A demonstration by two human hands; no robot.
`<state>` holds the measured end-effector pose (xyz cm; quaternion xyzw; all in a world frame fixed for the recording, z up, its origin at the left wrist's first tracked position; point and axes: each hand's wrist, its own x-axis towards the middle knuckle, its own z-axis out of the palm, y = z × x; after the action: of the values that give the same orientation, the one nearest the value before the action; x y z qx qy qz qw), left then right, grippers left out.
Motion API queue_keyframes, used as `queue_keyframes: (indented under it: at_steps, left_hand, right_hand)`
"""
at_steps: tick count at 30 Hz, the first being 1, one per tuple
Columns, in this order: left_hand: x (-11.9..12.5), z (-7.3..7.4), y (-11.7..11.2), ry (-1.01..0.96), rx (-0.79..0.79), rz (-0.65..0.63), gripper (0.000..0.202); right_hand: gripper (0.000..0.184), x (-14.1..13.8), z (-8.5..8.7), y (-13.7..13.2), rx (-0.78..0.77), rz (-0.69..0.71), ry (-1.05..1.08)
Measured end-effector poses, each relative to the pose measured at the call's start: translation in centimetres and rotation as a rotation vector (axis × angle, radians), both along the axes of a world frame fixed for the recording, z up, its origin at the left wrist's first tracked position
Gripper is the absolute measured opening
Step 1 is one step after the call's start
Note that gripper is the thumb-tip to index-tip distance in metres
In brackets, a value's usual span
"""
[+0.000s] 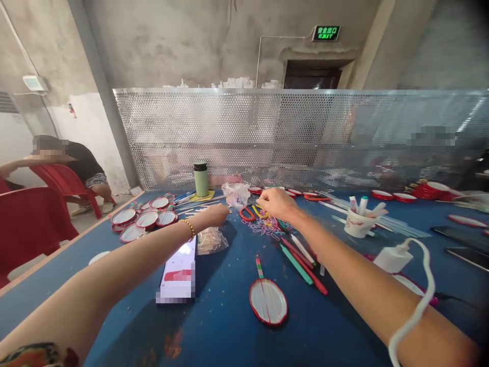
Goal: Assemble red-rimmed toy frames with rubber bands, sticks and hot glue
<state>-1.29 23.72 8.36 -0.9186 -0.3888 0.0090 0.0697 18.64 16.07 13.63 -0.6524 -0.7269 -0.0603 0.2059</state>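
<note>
My left hand (218,216), with a beaded bracelet (188,229) at its wrist, reaches over the table just past a clear bag of wooden sticks (211,239). Its fingers look closed, and whatever they hold is hidden. My right hand (278,205) is closed in a pinch above a pile of pink and purple strands (265,228). I cannot make out anything between its fingertips. Beside them lie an orange loop (247,214) and a yellow loop (260,212). Nearer me rests a round, red-rimmed paddle (268,302) with a striped handle.
Several red-rimmed discs (147,219) are piled at left beside a phone (178,275). A green bottle (200,179) stands behind. Markers (305,265), a cup of pens (359,223) and a white cable (414,311) lie at right. A perforated metal screen (214,132) borders the table; a person (78,163) sits left.
</note>
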Motion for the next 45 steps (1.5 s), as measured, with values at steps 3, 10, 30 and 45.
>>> queue_keyframes:
  at_steps: [3, 10, 30, 45]
  left_hand:
    - [0.7, -0.5, -0.7, 0.052, 0.019, 0.045, 0.016]
    - [1.5, -1.0, -1.1, 0.106, 0.051, 0.064, 0.016]
    - [-1.5, -1.2, -18.3, -0.252, -0.04, -0.082, 0.035]
    - [-1.9, -3.3, -18.1, -0.573, -0.354, 0.008, 0.035]
  right_hand:
    - [0.028, 0.5, 0.9, -1.5, 0.045, -0.013, 0.014]
    - [0.026, 1.1, 0.8, -7.6, 0.148, -0.039, 0.04]
    - [0.047, -0.4, -11.7, -19.0, 0.249, 0.21, 0.047]
    - [0.05, -1.8, -12.8, -18.7, 0.386, 0.151, 0.026]
